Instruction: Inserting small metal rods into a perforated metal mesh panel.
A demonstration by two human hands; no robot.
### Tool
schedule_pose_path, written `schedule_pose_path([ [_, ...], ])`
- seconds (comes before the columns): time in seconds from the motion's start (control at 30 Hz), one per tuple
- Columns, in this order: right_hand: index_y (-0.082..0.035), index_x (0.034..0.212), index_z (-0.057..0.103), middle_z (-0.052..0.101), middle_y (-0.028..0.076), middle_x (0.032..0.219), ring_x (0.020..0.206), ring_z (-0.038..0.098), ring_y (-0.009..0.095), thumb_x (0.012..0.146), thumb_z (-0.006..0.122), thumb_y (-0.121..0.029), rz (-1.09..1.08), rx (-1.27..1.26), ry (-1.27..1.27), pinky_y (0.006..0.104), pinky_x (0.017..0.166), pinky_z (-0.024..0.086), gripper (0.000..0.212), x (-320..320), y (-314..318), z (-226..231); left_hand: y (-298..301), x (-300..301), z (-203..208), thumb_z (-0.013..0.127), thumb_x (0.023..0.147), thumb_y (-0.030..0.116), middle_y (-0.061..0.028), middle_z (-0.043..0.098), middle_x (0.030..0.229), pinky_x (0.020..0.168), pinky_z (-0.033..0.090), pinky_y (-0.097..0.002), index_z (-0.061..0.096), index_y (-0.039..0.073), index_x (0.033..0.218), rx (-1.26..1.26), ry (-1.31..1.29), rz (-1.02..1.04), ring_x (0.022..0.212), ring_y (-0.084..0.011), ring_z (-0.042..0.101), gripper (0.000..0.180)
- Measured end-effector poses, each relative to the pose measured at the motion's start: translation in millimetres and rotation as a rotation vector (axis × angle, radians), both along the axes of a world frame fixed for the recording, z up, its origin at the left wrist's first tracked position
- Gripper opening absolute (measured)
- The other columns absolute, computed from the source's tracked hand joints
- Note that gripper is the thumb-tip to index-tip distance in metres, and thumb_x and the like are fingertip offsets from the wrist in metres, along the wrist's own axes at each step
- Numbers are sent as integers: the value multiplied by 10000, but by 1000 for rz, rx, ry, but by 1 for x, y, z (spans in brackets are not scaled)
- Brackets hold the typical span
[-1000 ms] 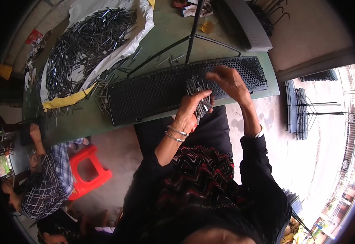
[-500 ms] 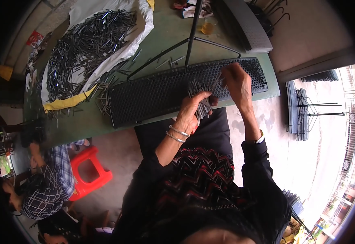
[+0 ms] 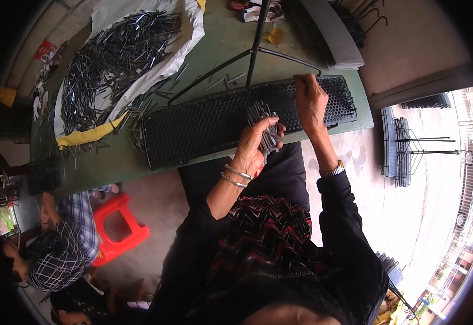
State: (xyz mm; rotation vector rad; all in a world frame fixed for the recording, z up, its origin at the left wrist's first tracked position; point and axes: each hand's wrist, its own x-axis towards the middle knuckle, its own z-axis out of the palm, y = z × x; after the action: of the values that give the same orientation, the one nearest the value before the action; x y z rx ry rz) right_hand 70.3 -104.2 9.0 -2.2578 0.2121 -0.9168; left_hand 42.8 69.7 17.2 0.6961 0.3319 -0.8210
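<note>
A long black perforated panel [image 3: 193, 127], with round holes in rows, lies along the near edge of the green table. Over its middle, my left hand [image 3: 250, 146] is closed round a bundle of short thin grey rods [image 3: 259, 112], their ends sticking out past the fingers. My right hand [image 3: 312, 105] is at the panel's far edge, right of the bundle, with its fingertips pinched down. Whatever sits between those fingertips is hidden. Short dark pieces stand up at the panel's right end. A black metal rod frame [image 3: 251, 65] rises from behind the panel.
A white sack [image 3: 196, 35] heaped with dark rods [image 3: 122, 54] lies at the far left. Loose rods are scattered on the green table [image 3: 101, 168]. Curved perforated panels [image 3: 331, 35] and a cup [image 3: 276, 36] stand at the back. A red stool [image 3: 139, 233] and another person [image 3: 63, 254] are at left.
My right hand has moved slightly up and left, its fingers coming down against the panel's far edge. My left hand keeps hold of the rods in nearly the same place.
</note>
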Motion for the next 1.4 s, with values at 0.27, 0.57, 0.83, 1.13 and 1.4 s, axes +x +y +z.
schedule_pose_path([
  [0.27, -81, 890, 576, 589, 125, 806, 716, 609, 334, 841, 609, -101, 30, -182, 17, 396, 581, 479, 63, -6, 10, 4, 1, -4, 0, 683, 787, 173, -106, 660, 772, 498, 487, -280, 612, 25, 866, -11, 3, -6, 644, -167, 623, 182],
  [0.57, -98, 918, 650, 600, 89, 829, 748, 611, 292, 829, 633, -151, 160, -306, 247, 368, 642, 484, 105, -10, -1, 29, 0, -8, 5, 680, 787, 157, -115, 659, 752, 494, 484, -281, 603, 22, 843, 23, -16, -23, 629, -173, 626, 166],
  [0.83, -29, 935, 669, 652, 69, 778, 703, 623, 158, 870, 613, -190, 300, 183, 568, 318, 645, 480, 182, -35, 0, 49, 5, -6, 2, 648, 821, 137, -106, 654, 777, 532, 493, -282, 602, 25, 862, -35, 7, -20, 658, -168, 612, 128],
  [1.13, 38, 883, 581, 623, 79, 738, 710, 625, 151, 854, 611, -78, 642, 674, 735, 261, 660, 472, 123, -56, 10, 65, -1, -8, 8, 632, 860, 267, -72, 652, 725, 471, 461, -252, 644, 25, 844, -4, -112, -47, 605, -141, 615, 242],
  [1.4, 57, 918, 579, 619, 98, 759, 685, 624, 161, 849, 599, -55, 607, 716, 701, 261, 644, 491, 134, -57, 15, 66, -1, -6, 2, 623, 860, 256, -78, 658, 734, 486, 473, -263, 651, 17, 840, -1, -132, -62, 627, -149, 625, 241],
])
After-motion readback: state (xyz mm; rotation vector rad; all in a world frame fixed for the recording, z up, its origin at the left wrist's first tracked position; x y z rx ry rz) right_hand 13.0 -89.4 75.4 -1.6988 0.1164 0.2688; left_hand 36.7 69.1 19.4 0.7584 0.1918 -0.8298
